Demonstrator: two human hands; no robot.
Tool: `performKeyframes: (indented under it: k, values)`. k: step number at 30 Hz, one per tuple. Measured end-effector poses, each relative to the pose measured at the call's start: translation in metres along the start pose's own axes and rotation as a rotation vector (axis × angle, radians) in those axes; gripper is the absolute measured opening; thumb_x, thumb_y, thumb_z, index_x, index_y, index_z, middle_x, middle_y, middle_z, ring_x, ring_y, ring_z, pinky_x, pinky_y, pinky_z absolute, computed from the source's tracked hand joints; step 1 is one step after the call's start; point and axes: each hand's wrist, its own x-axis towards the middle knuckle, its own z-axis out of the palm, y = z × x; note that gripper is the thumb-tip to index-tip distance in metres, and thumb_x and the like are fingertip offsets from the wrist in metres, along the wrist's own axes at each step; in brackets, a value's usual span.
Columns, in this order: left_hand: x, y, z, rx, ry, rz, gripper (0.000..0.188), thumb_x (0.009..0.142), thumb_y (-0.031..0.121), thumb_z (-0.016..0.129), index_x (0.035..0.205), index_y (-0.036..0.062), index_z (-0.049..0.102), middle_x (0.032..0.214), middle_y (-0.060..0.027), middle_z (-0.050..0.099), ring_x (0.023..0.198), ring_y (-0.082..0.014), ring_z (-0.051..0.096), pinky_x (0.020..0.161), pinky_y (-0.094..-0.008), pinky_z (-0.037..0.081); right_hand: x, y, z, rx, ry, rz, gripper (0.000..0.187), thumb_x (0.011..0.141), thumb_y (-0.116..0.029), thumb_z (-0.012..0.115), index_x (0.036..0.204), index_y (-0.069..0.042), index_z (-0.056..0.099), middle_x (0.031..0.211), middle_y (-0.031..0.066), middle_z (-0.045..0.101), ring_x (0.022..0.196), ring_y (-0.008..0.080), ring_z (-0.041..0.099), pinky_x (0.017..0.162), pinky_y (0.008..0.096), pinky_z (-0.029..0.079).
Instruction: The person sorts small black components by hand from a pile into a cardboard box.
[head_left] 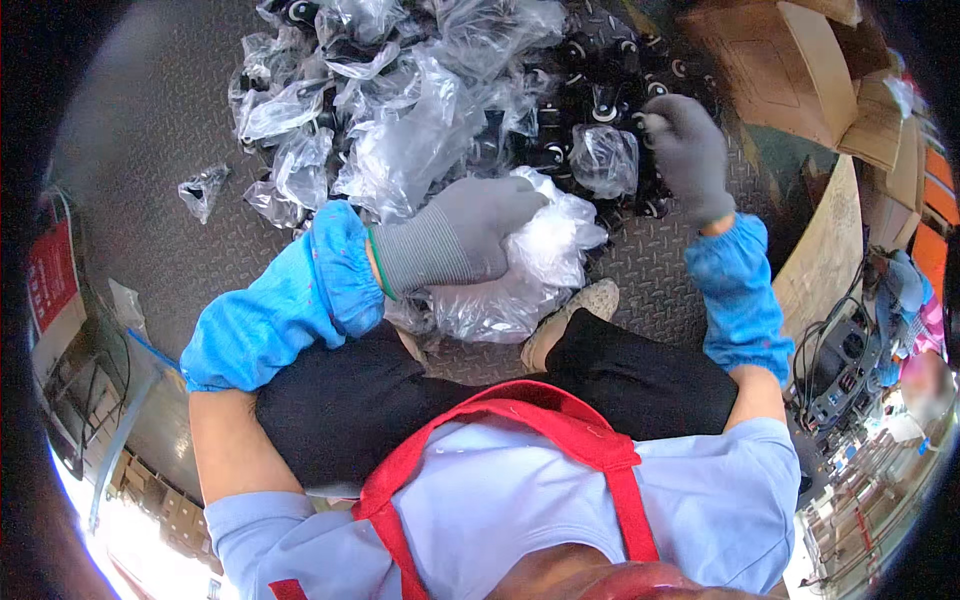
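Clear crumpled plastic bags (520, 270) are the work in hand: a bundle of them sits just in front of your knees on the grey diamond-plate metal floor (160, 130), pressed under your left hand (460, 235). That hand, in a grey knit glove with a blue sleeve cover (290, 300) behind it, has its fingers curled down over the top of the bundle, holding it. Keep the palm flat on the film so the bundle does not spring open, and gather loose edges inward before you lift.

Your right hand (685, 150), gloved the same way, reaches into the pile of small black round parts with white ring markings (600, 90), many of them in clear bags. Its fingers are bent close together at the fingertips; you cannot tell whether they pinch a part or only touch the pile. Take one bagged part at a time, gripping the part through the film and not the film alone.

Hard to make out: what the bundle under the left hand contains, since the film is opaque with creases. The exact shape of the black parts is unclear. Brown cardboard boxes (790, 70) are cut off at the upper right edge. A light-coloured shoe (585, 310) shows only in part.
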Motion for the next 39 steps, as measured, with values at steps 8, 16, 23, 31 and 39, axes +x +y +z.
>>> performKeyframes:
  k: [8, 16, 23, 31, 39]
  values:
    - [0.005, 0.005, 0.0, -0.024, -0.074, -0.049, 0.047, 0.061, 0.01, 0.07, 0.105, 0.0057, 0.055, 0.099, -0.0141, 0.056, 0.09, -0.0385, 0.059, 0.072, -0.0438, 0.05, -0.03, -0.012, 0.042, -0.277, -0.488, -0.12, 0.037, 0.078, -0.025, 0.068, 0.113, -0.017, 0.061, 0.096, 0.0116, 0.062, 0.09, 0.0339, 0.062, 0.074, 0.0433, 0.051]
    - [0.002, 0.013, -0.006, -0.021, 0.004, -0.06, 0.049, 0.064, 0.011, 0.069, 0.111, 0.0061, 0.056, 0.11, -0.0157, 0.056, 0.093, -0.0377, 0.061, 0.076, -0.0436, 0.052, -0.006, -0.035, -0.023, 0.132, -0.05, -0.02, 0.024, 0.084, -0.006, 0.063, 0.108, -0.002, 0.064, 0.095, 0.0103, 0.066, 0.082, 0.0192, 0.063, 0.075, 0.0309, 0.051]
    - [-0.001, 0.007, -0.002, 0.042, 0.188, -0.125, 0.042, 0.07, 0.011, 0.071, 0.11, 0.0074, 0.059, 0.118, -0.0146, 0.057, 0.097, -0.0349, 0.062, 0.083, -0.0397, 0.05, 0.013, -0.026, 0.003, 1.254, -0.972, 0.49, 0.039, 0.082, -0.018, 0.069, 0.113, 0.003, 0.062, 0.104, 0.0064, 0.065, 0.095, 0.0153, 0.059, 0.087, 0.0291, 0.047]
    - [-0.006, -0.005, 0.007, -0.15, 0.101, -0.067, 0.043, 0.065, 0.004, 0.062, 0.108, 0.0054, 0.058, 0.096, -0.018, 0.062, 0.094, -0.0378, 0.061, 0.077, -0.0445, 0.05, 0.083, 0.003, 0.133, -0.621, -0.445, -0.26, 0.035, 0.082, -0.035, 0.065, 0.105, -0.009, 0.064, 0.101, 0.0178, 0.064, 0.097, 0.0329, 0.063, 0.08, 0.0433, 0.051]
    - [-0.015, -0.01, 0.014, -0.082, 0.093, 0.014, 0.041, 0.061, 0.006, 0.066, 0.102, 0.004, 0.058, 0.09, -0.0174, 0.061, 0.09, -0.0384, 0.061, 0.074, -0.0454, 0.049, 0.045, -0.015, 0.057, 0.273, -0.359, 0.231, 0.027, 0.086, -0.029, 0.061, 0.096, -0.005, 0.069, 0.081, 0.0126, 0.066, 0.07, 0.0169, 0.063, 0.065, 0.0333, 0.049]
